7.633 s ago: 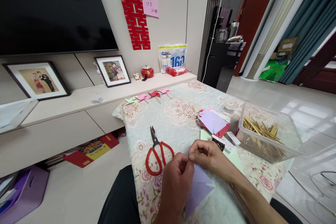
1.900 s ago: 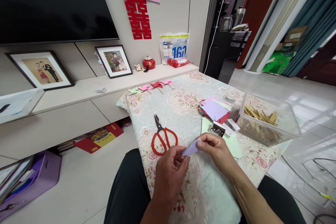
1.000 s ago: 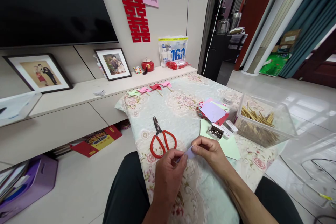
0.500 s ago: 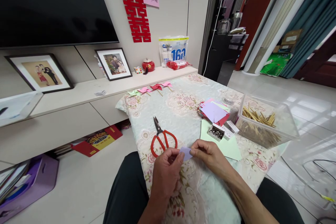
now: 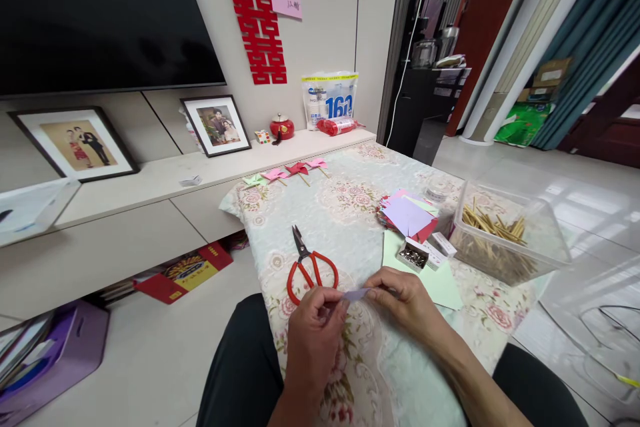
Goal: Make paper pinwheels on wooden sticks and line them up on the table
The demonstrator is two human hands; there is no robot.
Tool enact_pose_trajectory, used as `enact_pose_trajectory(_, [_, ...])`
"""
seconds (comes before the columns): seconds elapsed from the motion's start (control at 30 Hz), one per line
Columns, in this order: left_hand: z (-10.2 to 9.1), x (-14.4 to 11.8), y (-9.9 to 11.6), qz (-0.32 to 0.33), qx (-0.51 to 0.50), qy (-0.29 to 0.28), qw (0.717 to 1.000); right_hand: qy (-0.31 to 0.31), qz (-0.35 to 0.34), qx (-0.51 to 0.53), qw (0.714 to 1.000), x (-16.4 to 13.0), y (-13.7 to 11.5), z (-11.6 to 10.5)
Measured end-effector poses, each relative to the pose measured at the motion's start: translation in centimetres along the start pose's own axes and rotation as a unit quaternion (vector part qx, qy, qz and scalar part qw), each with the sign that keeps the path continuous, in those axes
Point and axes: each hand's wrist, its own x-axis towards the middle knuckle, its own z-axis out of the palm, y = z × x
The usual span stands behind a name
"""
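A small folded piece of purple paper point(image 5: 355, 295) is stretched between my two hands, seen nearly edge-on above the tablecloth. My left hand point(image 5: 316, 323) pinches its left end between thumb and fingertips. At the other end, my right hand point(image 5: 400, 293) is closed on it in the same way. Scissors with red handles point(image 5: 313, 267) lie on the cloth just beyond my left hand, blades pointing away. Beyond my right hand, a small open box of metal pins or tacks point(image 5: 413, 254) sits on a sheet of pale green paper point(image 5: 440, 283).
A stack of coloured paper squares point(image 5: 407, 215) lies toward the right. Beside it stands a clear plastic bin point(image 5: 543, 250) of thin wooden sticks point(image 5: 495, 223). Several paper pinwheels point(image 5: 297, 169) rest along the table's far edge, before a low cabinet point(image 5: 220, 167).
The purple paper has tilted from showing its flat face to nearly edge-on. Both hands keep their pinch, with the left turned slightly. The view has shifted a little.
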Motion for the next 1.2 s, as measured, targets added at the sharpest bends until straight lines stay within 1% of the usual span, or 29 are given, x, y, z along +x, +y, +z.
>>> enact_pose_trajectory(0.03, [0.0, -0.1, -0.2, 0.062, 0.039, 0.017, 0.997, 0.003, -0.025, -0.028, 0.999, -0.1, 0.1, -0.1])
enact_pose_trajectory(0.07, [0.0, -0.2, -0.4, 0.126, 0.080, 0.033, 0.988, 0.002, -0.047, -0.054, 0.997, -0.3, 0.2, -0.2])
enact_pose_trajectory(0.13, [0.1, -0.5, -0.8, 0.239, 0.166, 0.054, 0.955, -0.003, -0.079, -0.101, 0.992, -0.6, 0.4, -0.3])
enact_pose_trajectory(0.17, [0.2, -0.7, -1.0, 0.280, 0.208, 0.058, 0.935, -0.007, -0.090, -0.123, 0.988, -0.8, 0.4, -0.4])
enact_pose_trajectory(0.2, [0.3, -0.9, -1.2, 0.311, 0.247, 0.057, 0.916, -0.012, -0.099, -0.144, 0.984, -1.0, 0.5, -0.4])
enact_pose_trajectory(0.27, [0.4, -1.3, -1.5, 0.353, 0.307, 0.042, 0.883, -0.020, -0.111, -0.181, 0.977, -1.5, 0.6, -0.4])
enact_pose_trajectory(0.37, [0.3, -2.1, -2.0, 0.386, 0.356, -0.002, 0.851, -0.020, -0.129, -0.223, 0.966, -2.5, 0.7, -0.2])
enact_pose_trajectory(0.43, [0.0, -2.7, -2.5, 0.399, 0.376, -0.028, 0.836, 0.001, -0.147, -0.248, 0.957, -3.4, 0.6, 0.0])
enact_pose_trajectory(0.5, [-0.2, -3.4, -3.0, 0.407, 0.392, -0.045, 0.824, 0.045, -0.169, -0.262, 0.949, -4.3, 0.3, 0.5])
enact_pose_trajectory(0.57, [-0.4, -4.1, -3.3, 0.401, 0.401, -0.057, 0.821, 0.086, -0.183, -0.263, 0.943, -5.3, -0.3, 1.2])
enact_pose_trajectory(0.6, [-0.4, -4.4, -3.4, 0.393, 0.403, -0.059, 0.824, 0.094, -0.188, -0.262, 0.942, -5.8, -0.5, 1.7])
enact_pose_trajectory(0.67, [-0.3, -5.0, -3.4, 0.369, 0.402, -0.063, 0.836, 0.081, -0.190, -0.269, 0.941, -6.8, -0.9, 2.6])
enact_pose_trajectory(0.77, [-0.2, -5.5, -3.0, 0.349, 0.389, -0.063, 0.850, 0.025, -0.168, -0.309, 0.936, -8.1, -1.0, 3.6])
enact_pose_trajectory(0.83, [-0.3, -5.7, -2.8, 0.344, 0.382, -0.064, 0.855, -0.017, -0.149, -0.336, 0.930, -8.6, -0.8, 3.8])
enact_pose_trajectory(0.9, [-0.4, -5.8, -2.8, 0.341, 0.384, -0.061, 0.856, -0.042, -0.141, -0.355, 0.923, -8.9, -0.5, 3.8])
enact_pose_trajectory(0.97, [-0.5, -6.0, -2.9, 0.334, 0.394, -0.059, 0.855, -0.043, -0.134, -0.371, 0.918, -9.0, -0.1, 3.8])
enact_pose_trajectory(1.07, [-0.6, -6.2, -3.1, 0.323, 0.410, -0.055, 0.851, -0.015, -0.117, -0.390, 0.913, -9.0, 0.2, 3.8])
enact_pose_trajectory(1.2, [-0.5, -6.5, -3.2, 0.302, 0.426, -0.033, 0.852, 0.004, -0.106, -0.406, 0.908, -9.0, 0.2, 4.0])
